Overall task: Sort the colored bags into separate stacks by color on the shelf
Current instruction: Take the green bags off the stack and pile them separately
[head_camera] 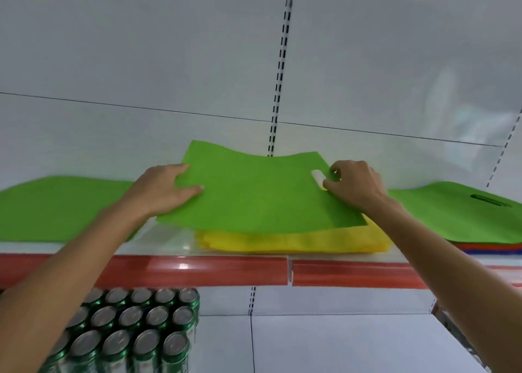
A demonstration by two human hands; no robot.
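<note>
A flat green bag (260, 191) hangs in the air above a yellow stack of bags (293, 241) in the middle of the shelf (158, 241). My left hand (162, 187) pinches its left edge, thumb on top. My right hand (357, 186) pinches its right end beside the cut-out handle. On the left of the shelf lies a green stack (56, 208). On the right lies a mixed pile with a green bag (463, 214) on top and red and blue layers (491, 249) under it.
The shelf has a red front strip (197, 271) and a white back wall with slotted uprights (279, 73). On the lower shelf at the left stand several green cans (132, 330). The lower shelf to the right is white board (339, 344).
</note>
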